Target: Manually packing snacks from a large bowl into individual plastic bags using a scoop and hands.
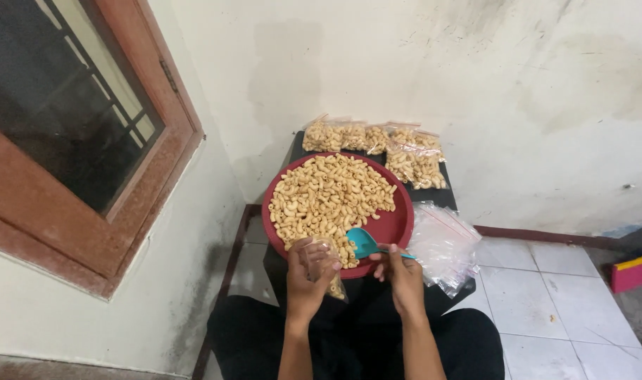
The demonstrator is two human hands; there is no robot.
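Over tray (398,229), teal scoop (363,243) bowl-left, handle rightward

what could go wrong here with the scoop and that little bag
The small clear bag in the left hand has a narrow mouth, so curled snacks from the teal scoop in the right hand may spill. The red tray sits on a small dark stand and might tip.

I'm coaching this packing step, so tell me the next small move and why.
Probably tip the spoon into the small bag. The right hand holds the spoon at the tray edge beside the snacks, and the left hand holds the bag just beside it.
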